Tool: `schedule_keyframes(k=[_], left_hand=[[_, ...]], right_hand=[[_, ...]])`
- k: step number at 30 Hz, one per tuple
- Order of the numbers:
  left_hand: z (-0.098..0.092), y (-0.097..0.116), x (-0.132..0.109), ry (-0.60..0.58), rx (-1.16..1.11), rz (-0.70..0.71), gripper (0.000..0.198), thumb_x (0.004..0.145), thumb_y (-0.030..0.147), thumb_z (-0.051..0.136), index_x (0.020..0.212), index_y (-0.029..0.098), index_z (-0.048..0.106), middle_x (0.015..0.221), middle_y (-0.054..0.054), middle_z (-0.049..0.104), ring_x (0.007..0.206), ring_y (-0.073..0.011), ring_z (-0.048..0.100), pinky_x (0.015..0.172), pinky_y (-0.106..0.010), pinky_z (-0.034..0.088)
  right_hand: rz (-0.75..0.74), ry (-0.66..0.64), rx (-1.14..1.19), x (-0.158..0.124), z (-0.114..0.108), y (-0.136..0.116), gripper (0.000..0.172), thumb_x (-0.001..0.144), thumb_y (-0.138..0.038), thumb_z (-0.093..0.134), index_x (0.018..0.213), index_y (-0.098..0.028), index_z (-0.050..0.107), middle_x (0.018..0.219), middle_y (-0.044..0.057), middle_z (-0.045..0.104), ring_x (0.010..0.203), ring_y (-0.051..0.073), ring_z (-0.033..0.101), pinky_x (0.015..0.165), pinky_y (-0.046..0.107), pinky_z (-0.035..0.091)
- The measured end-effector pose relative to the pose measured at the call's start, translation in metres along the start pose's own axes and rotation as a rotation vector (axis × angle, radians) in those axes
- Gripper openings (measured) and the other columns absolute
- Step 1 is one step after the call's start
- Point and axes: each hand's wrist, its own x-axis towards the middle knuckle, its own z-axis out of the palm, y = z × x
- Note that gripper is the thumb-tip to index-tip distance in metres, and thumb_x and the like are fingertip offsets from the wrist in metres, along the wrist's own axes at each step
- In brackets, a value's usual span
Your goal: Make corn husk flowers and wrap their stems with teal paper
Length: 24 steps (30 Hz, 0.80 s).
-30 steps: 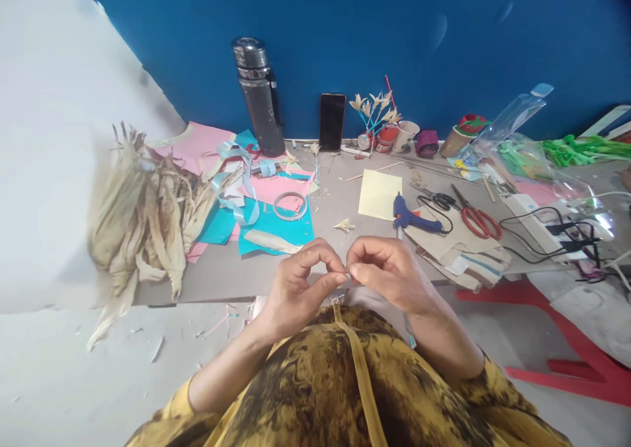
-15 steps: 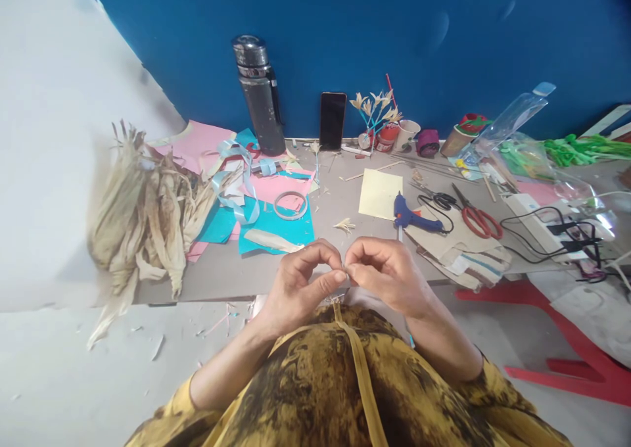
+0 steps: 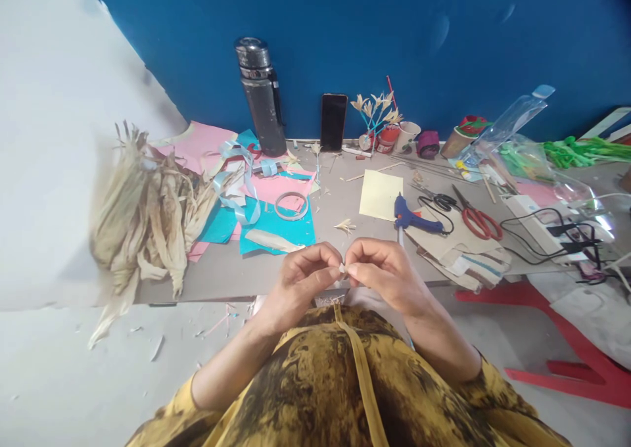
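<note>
Head view, left hand: the left hand [image 3: 306,277] is just above the near edge of the bench [image 3: 246,282], its grip pinched together, thumb and forefinger clamped on a small pale piece [image 3: 342,268].
Right hand: the right hand [image 3: 383,271] faces it, fingers curled, its grip also pinched on the right side of that piece.
Pale piece: between the two sets of fingertips, mostly hidden; too small to make out its shape.
Far of the hands: a pale flower-like bit [image 3: 345,226] lies on the bench, with a yellow sheet [image 3: 380,194] farther and to the right.
Left of the hands: a long pale strip [image 3: 271,240] lies on a blue sheet [image 3: 303,232], near a tape ring [image 3: 290,217]; at far left, a heap of dried husks [image 3: 162,230] hangs partly over the near edge.
Right of the hands: a blue glue gun [image 3: 419,221] touches the yellow sheet's near right corner; farther right are red-handled scissors [image 3: 477,222] on a cream cloth glove [image 3: 476,259].
Far edge: a dark flask [image 3: 263,113] stands left of a leaning phone [image 3: 334,123]; pale flowers [image 3: 377,100] on blue stems rise right of it.
</note>
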Motion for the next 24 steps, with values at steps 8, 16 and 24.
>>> schedule_keyframes(k=[8, 16, 24], left_hand=[[0.006, 0.002, 0.003, 0.018, -0.203, -0.069, 0.018, 0.08, 0.03, 0.074, 0.072, 0.016, 0.065, 0.077, -0.004, 0.062, 0.074, -0.0176, 0.059, 0.077, -0.033, 0.046], [0.005, 0.001, 0.003, 0.018, -0.22, -0.069, 0.022, 0.077, 0.031, 0.077, 0.069, 0.016, 0.064, 0.072, -0.003, 0.061, 0.07, -0.0166, 0.058, 0.072, -0.032, 0.045], [-0.001, 0.001, 0.002, 0.005, 0.002, 0.059, 0.018, 0.083, 0.03, 0.073, 0.074, 0.017, 0.065, 0.077, -0.003, 0.061, 0.073, -0.0158, 0.057, 0.072, -0.03, 0.044]], right_hand=[[-0.06, 0.036, 0.091, 0.002, -0.001, 0.011, 0.013, 0.083, -0.024, 0.061, 0.072, -0.018, 0.062, 0.063, -0.002, 0.062, 0.058, 0.011, 0.053, 0.058, 0.024, 0.04], [-0.047, 0.061, 0.101, -0.001, -0.006, 0.02, 0.016, 0.086, -0.029, 0.066, 0.074, -0.017, 0.066, 0.064, -0.001, 0.063, 0.053, 0.009, 0.043, 0.052, 0.024, 0.034], [-0.029, 0.1, 0.187, -0.002, -0.018, 0.03, 0.026, 0.092, -0.038, 0.061, 0.091, -0.016, 0.076, 0.069, 0.002, 0.065, 0.054, 0.01, 0.044, 0.052, 0.024, 0.034]])
